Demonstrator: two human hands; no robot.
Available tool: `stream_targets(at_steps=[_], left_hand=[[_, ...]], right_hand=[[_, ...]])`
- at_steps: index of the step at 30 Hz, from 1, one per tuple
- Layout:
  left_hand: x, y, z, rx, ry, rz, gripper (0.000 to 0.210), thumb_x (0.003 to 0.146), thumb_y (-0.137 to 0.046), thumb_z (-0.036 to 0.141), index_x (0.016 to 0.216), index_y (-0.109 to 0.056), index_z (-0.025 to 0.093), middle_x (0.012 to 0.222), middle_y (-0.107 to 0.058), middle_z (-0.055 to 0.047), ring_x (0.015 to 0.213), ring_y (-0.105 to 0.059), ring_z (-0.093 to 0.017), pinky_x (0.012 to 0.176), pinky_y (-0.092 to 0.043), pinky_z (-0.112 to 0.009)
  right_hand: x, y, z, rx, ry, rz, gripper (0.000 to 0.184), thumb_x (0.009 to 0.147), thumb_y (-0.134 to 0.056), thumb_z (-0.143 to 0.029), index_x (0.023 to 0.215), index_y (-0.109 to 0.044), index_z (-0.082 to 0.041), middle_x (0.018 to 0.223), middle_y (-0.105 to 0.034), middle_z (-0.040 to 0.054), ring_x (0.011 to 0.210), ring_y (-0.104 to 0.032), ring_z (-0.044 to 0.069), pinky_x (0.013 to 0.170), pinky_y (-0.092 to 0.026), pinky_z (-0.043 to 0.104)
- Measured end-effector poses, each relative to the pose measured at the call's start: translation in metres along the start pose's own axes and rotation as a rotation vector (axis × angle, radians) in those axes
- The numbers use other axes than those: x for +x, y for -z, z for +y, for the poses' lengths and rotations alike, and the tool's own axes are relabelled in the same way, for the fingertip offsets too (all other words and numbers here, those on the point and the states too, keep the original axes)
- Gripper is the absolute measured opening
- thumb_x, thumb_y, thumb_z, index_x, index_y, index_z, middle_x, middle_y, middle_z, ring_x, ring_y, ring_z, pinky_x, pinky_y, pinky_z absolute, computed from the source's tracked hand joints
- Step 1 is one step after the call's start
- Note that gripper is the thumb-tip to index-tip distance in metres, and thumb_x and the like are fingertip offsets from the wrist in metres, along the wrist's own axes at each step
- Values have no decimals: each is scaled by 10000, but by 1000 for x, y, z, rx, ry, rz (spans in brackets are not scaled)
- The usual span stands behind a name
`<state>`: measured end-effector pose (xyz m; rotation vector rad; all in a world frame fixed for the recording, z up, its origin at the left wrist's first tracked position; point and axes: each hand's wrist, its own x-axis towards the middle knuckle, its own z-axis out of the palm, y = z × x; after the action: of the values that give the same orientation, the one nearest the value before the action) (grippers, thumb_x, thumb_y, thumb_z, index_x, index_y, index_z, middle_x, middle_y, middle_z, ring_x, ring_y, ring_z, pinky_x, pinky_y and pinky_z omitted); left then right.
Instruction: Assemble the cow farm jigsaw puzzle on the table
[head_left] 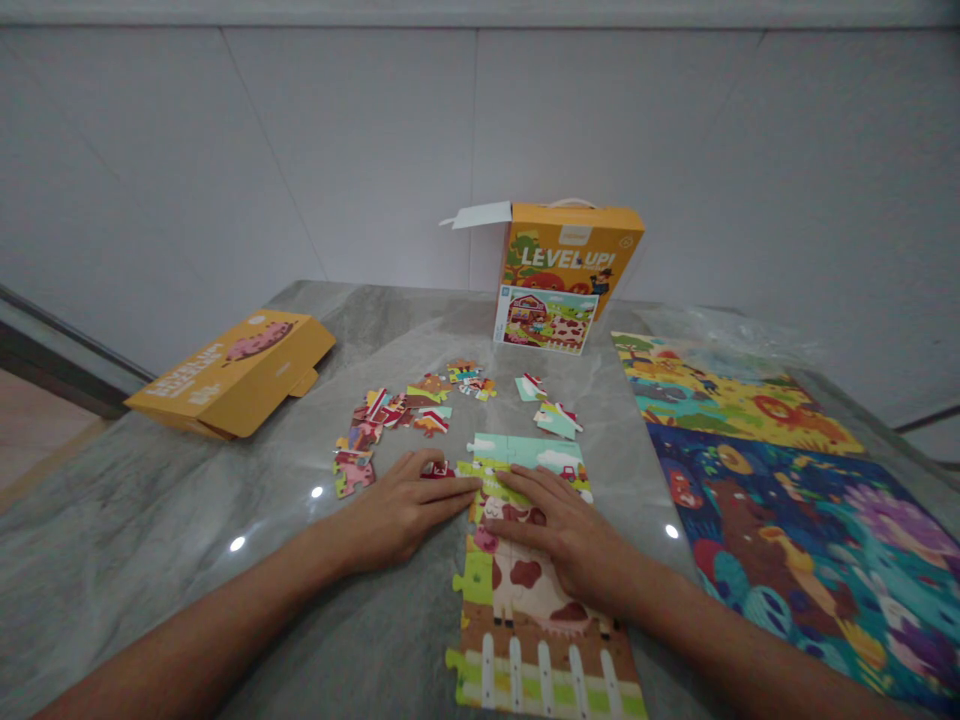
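Note:
A partly joined jigsaw puzzle (pixel 525 575) with a brown-spotted cow, a white fence and a small red vehicle lies flat before me. My right hand (pixel 559 520) rests palm down on its upper middle, fingers spread and pointing up-left. From the left, my left hand (pixel 409 505) reaches in with its foremost fingers stretched out, their tips touching the puzzle's left edge; its farther fingers are bent. Just beyond these fingers shows a dark red puzzle piece (pixel 440 470), partly covered by the hand. Whether the left fingers touch that piece is hidden.
Loose puzzle pieces (pixel 386 408) curve around the far left, with a few pieces (pixel 556 418) beyond the puzzle. An orange box (pixel 570 250) stands behind a picture card (pixel 547 320). An orange sleeve (pixel 232 370) lies left; yellow (pixel 720 390) and blue (pixel 802 560) picture puzzles lie right.

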<state>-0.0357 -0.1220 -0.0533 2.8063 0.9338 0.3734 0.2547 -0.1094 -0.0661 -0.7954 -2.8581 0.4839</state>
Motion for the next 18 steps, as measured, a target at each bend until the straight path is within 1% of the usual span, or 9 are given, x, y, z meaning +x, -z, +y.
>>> stream_targets(at_steps=[4, 7, 10, 14, 18], left_hand=[[-1, 1, 0, 11, 19, -7, 672, 877, -460, 15, 1498, -422, 269, 1435, -565, -33, 1194, -422, -306, 1008, -433, -494], [-2, -1, -3, 22, 22, 3, 651, 878, -464, 7, 1480, -453, 255, 1430, -570, -44, 1200, -409, -310, 1008, -432, -509], [-3, -4, -9, 27, 17, 72, 541, 921, -476, 35, 1417, -536, 242, 1358, -630, -61, 1191, -420, -304, 993, -442, -507], [-3, -7, -13, 31, 29, 164, 419, 957, -484, 82, 1321, -626, 235, 1267, -687, -71, 1196, -433, -309, 979, -451, -528], [-3, -7, -13, 35, 73, 212, 343, 970, -503, 132, 1238, -683, 247, 1231, -703, -82, 1255, -426, -318, 987, -451, -548]], right_hand=[[0, -1, 1, -6, 7, 13, 837, 706, -529, 66, 1412, -520, -384, 1587, -332, 129, 1465, -292, 326, 1126, -297, 617], [0, 0, 0, -4, 6, 10, 843, 706, -515, 77, 1411, -521, -386, 1576, -348, 142, 1464, -295, 328, 1118, -306, 622], [1, 1, -1, -3, -5, -6, 837, 706, -517, 76, 1410, -526, -377, 1576, -342, 153, 1466, -288, 339, 1117, -299, 634], [1, 0, -1, -5, -11, -4, 835, 718, -525, 65, 1421, -508, -385, 1594, -312, 140, 1472, -274, 331, 1125, -291, 627], [0, 0, -1, -4, -21, -9, 851, 701, -530, 67, 1426, -503, -378, 1594, -312, 141, 1473, -271, 333, 1129, -286, 625]])
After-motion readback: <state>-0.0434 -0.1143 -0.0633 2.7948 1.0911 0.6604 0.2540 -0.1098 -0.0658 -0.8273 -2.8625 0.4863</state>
